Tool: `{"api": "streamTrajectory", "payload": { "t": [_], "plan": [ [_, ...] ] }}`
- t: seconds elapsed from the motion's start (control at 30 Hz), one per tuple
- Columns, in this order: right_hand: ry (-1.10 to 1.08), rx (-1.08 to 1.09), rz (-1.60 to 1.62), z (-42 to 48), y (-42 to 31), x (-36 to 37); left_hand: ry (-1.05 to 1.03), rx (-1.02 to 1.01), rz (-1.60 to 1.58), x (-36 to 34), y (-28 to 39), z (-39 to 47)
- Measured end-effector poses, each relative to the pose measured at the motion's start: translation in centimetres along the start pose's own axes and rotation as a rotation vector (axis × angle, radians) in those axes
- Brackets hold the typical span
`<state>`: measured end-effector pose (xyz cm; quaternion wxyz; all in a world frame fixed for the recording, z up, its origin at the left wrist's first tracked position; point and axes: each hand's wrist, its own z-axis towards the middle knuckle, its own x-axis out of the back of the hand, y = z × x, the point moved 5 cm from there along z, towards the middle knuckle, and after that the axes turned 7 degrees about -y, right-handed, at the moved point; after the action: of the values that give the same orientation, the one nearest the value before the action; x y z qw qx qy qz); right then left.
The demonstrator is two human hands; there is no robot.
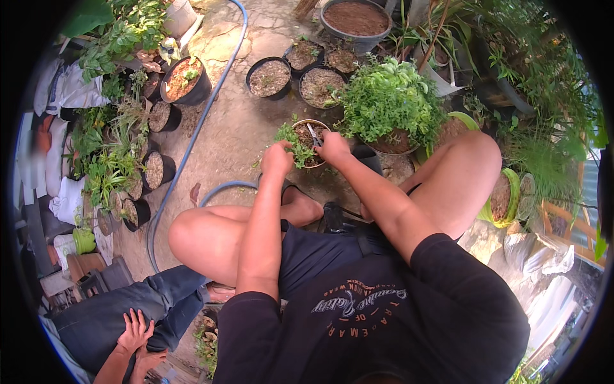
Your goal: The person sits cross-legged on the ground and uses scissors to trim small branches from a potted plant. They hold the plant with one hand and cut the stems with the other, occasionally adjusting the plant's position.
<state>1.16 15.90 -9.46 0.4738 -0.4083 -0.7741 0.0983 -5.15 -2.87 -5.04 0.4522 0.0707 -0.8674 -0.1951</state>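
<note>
A small round pot (324, 126) of dark soil stands before me, with a leafy green plant (301, 152) spilling over its left side. At that side my left hand (277, 159) has its fingers closed on the plant's stems. My right hand (334, 148) grips a pair of scissors (314, 135) over the pot's right half, their metal blades angled up and away from me across the soil. The scissors' handles are mostly covered by my fingers. Just right of my right hand, a large bushy plant (391, 103) grows in a wide pot.
Several soil-filled black pots, one of them a black pot (269, 77), stand beyond my hands near a large grey tub (357, 24). A blue hose (207, 113) runs along the concrete floor at left, beside rows of potted plants (112, 168). Another person's hands (136, 336) rest at lower left.
</note>
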Motion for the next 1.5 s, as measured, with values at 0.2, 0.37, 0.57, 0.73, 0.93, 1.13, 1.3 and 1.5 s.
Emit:
{"api": "streamTrajectory", "payload": {
  "t": [0.2,0.37,0.57,0.73,0.93,1.13,1.3,1.5],
  "plan": [
    [-0.136,-0.005,0.157,1.5,1.0,-0.7,-0.042,0.033,0.0,0.2,0.1,-0.5],
    [-0.383,-0.144,0.707,2.4,3.7,-2.1,-0.067,0.037,0.029,0.3,1.1,-0.7],
    [-0.483,-0.028,1.134,0.4,4.3,-0.4,-0.077,0.046,0.025,0.1,0.6,-0.7],
    [-0.569,0.022,1.071,-0.9,2.8,1.4,-0.045,0.005,-0.012,-0.3,0.0,0.6],
    [-0.593,0.094,0.466,-2.7,2.2,3.8,-0.006,-0.042,-0.091,0.1,0.2,1.0],
    [-0.358,0.212,-0.124,-3.4,0.4,5.0,-0.032,-0.011,-0.163,1.0,1.0,0.8],
    [-0.361,0.17,-0.274,-4.0,-1.0,4.4,0.031,-0.01,0.016,1.2,1.1,0.3],
    [-0.364,0.15,-0.338,-4.3,-1.9,3.8,0.027,0.017,0.035,1.1,1.0,0.1]
  ]
}}
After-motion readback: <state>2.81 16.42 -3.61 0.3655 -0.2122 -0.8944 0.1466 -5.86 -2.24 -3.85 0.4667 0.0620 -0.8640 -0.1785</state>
